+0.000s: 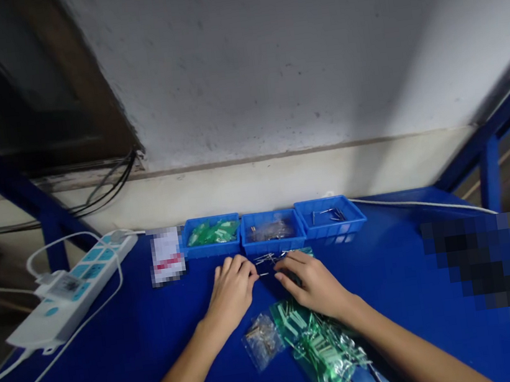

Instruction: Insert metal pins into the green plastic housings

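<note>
- Near edge, right of centre: green bags [323, 354] lie in a pile on the blue table [163, 353], pale strips and thin metal parts showing in them. The pile extends toward the right forearm.
- Left of the pile, just beside it: one small clear bag [262, 343] containing brownish parts.
- Left hand [232, 285], beyond the clear bag: thumb and index finger pinched together on a thin metal pin [263, 274]. The pin's free end points right, into the space between the hands.
- Right hand [312, 280], beyond the green bags: fingers curled, narrow gap at the thumb. From where I stand I cannot tell whether it holds anything.
- Between and slightly beyond the fingertips: loose metal pins [264, 258] on the table.
- Far left: white power strip [34, 334], set diagonally, with a white plug [60, 285] seated in it.
- Right side: a dark item [486, 273], too blurred to identify.
- Far edge, three blue trays in a row: left tray [213, 250] with green bags, middle tray [275, 244] with clear bags, right tray [335, 229] with a few thin metal parts.
- Left of the row: a white-and-red item [166, 253], blurred.
- Behind the table: grey wall [268, 76].
</note>
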`<act>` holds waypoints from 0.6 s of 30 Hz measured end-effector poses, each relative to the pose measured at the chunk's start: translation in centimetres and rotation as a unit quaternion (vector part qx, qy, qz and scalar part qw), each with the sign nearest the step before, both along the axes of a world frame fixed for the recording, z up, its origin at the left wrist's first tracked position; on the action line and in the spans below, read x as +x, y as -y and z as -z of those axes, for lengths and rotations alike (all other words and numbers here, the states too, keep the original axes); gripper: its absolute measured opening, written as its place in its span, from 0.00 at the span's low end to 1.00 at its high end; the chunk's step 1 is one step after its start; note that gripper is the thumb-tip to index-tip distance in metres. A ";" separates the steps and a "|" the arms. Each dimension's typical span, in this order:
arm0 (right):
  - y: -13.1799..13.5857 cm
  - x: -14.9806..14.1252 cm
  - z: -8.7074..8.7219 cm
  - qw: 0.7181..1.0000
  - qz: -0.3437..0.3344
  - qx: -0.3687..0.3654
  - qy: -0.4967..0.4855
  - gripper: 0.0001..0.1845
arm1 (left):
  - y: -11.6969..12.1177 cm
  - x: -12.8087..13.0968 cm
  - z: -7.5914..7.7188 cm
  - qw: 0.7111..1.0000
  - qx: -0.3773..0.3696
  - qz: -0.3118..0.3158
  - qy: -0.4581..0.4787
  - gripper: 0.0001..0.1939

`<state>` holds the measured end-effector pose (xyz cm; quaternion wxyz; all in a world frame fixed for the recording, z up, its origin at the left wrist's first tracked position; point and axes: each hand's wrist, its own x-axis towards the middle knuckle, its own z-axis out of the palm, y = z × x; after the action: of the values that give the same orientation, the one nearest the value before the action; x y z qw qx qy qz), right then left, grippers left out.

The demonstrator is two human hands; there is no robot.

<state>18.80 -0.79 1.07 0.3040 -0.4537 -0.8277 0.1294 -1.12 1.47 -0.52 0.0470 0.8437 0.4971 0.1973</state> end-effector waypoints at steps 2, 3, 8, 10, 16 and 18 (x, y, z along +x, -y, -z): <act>-0.1 0.0 0.2 1.000 0.003 0.008 -0.001 0.08 | 0.1 0.2 -0.1 0.998 -0.016 0.032 0.060 0.06; -0.1 0.0 0.2 1.000 0.001 0.013 -0.002 0.08 | 0.2 0.3 -0.2 0.994 -0.027 0.049 0.099 0.06; -0.1 0.0 0.2 0.999 -0.012 0.046 -0.006 0.05 | 0.9 0.9 -0.3 0.969 -0.062 0.100 0.215 0.06; -0.1 0.0 0.1 0.998 -0.017 0.057 0.000 0.05 | 1.1 0.9 -0.2 0.966 -0.074 0.108 0.223 0.07; 0.2 -0.2 -0.4 0.997 -0.036 0.064 0.029 0.11 | 1.1 0.5 -0.4 0.964 -0.076 0.079 0.240 0.06; 0.2 -0.3 -0.4 0.998 -0.032 0.057 0.023 0.11 | 1.0 0.5 -0.4 0.967 -0.066 0.081 0.233 0.06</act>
<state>18.51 -1.02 1.42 0.3057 -0.4120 -0.8546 0.0807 -0.63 0.48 -0.07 0.2330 0.8070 0.4139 0.3509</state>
